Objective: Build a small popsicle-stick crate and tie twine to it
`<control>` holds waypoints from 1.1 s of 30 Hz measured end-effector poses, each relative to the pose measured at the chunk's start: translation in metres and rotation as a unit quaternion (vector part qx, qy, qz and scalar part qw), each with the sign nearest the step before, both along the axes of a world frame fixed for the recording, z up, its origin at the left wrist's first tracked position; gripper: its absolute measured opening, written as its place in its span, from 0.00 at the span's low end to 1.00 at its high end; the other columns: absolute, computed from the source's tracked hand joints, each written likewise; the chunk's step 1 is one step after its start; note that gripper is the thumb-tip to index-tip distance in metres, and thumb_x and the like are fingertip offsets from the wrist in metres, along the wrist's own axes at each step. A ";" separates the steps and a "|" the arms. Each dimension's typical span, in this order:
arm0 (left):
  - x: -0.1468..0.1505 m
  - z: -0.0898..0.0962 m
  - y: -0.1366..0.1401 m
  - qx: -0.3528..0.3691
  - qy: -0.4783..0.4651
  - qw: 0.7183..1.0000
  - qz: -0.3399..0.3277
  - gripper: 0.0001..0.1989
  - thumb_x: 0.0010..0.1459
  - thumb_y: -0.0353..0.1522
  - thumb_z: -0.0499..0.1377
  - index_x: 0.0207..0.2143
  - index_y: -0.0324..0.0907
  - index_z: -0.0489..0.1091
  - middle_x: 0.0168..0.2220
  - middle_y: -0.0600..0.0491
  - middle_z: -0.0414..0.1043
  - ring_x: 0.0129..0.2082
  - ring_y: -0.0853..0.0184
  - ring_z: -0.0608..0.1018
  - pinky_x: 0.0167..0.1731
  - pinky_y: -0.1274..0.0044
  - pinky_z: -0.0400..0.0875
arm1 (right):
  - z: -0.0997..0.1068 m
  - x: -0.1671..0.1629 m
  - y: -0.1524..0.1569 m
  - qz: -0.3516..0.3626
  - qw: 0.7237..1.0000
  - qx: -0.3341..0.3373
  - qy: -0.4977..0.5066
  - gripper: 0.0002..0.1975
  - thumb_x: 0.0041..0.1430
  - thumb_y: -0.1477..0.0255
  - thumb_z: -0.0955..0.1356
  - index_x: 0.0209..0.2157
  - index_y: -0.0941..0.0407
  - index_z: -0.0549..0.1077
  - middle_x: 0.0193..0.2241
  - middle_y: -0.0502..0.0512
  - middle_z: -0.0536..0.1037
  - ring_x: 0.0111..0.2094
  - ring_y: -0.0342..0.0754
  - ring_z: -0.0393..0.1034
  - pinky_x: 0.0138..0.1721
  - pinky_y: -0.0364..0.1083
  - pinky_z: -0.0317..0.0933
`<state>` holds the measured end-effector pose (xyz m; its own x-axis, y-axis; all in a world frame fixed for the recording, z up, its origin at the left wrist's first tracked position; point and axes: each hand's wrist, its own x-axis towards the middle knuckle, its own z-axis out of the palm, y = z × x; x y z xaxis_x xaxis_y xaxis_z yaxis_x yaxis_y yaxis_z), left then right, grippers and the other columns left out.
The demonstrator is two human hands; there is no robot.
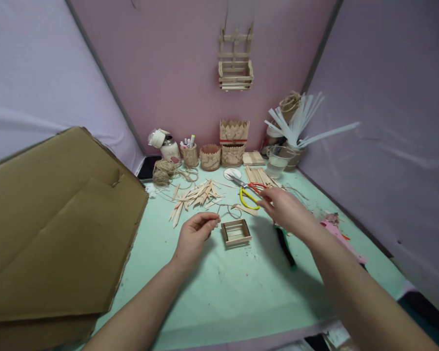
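My left hand (197,233) pinches one end of a short piece of twine (236,214) between thumb and fingertips. The twine's loose loop curls just beyond a small wooden stick crate (237,241), which sits on the table right of that hand. My right hand (280,207) is closed at the handles of a pair of scissors (249,197), one handle red and one yellow. Their blades point away to the left, over a round white lid (232,174). Part of the grip is hidden behind the fingers.
Loose craft sticks (197,195) lie behind my left hand, beside a twine ball (163,171). Black-and-green pliers (286,247) rest below my right arm. A cup of clear liquid (277,163) stands at back right. A large cardboard sheet (58,229) covers the left side.
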<state>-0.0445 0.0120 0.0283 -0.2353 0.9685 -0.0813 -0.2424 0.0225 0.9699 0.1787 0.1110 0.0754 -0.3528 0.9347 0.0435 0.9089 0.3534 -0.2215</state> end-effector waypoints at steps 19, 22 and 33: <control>-0.006 -0.001 0.004 0.004 -0.016 1.000 0.021 0.13 0.45 0.36 0.70 0.33 0.40 0.77 0.31 0.51 0.78 0.29 0.71 0.73 0.28 0.81 0.63 | -0.040 -0.035 0.070 -0.105 0.986 0.006 -0.132 0.15 0.63 0.73 0.67 0.49 0.66 0.71 0.47 0.70 0.74 0.49 0.57 0.70 0.46 0.52 0.65; -0.007 0.000 0.004 0.004 -0.023 0.999 0.024 0.14 0.44 0.36 0.71 0.33 0.40 0.76 0.32 0.51 0.77 0.31 0.71 0.74 0.31 0.80 0.65 | -0.037 -0.032 0.063 -0.120 0.982 0.079 -0.121 0.14 0.61 0.81 0.62 0.47 0.71 0.70 0.44 0.76 0.73 0.49 0.62 0.67 0.44 0.52 0.60; -0.008 -0.003 0.007 0.006 -0.022 0.999 0.026 0.16 0.43 0.38 0.72 0.33 0.39 0.75 0.31 0.52 0.77 0.29 0.73 0.72 0.29 0.81 0.63 | -0.025 -0.013 0.018 -0.089 0.966 0.234 -0.070 0.11 0.56 0.78 0.64 0.41 0.65 0.69 0.40 0.70 0.73 0.41 0.59 0.65 0.41 0.50 0.56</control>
<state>-0.0524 0.0187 0.0255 -0.2808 0.9563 -0.0817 -0.2863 -0.0022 0.9581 0.1658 0.1294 0.0507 -0.2218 0.8708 0.4388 0.9738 0.2211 0.0535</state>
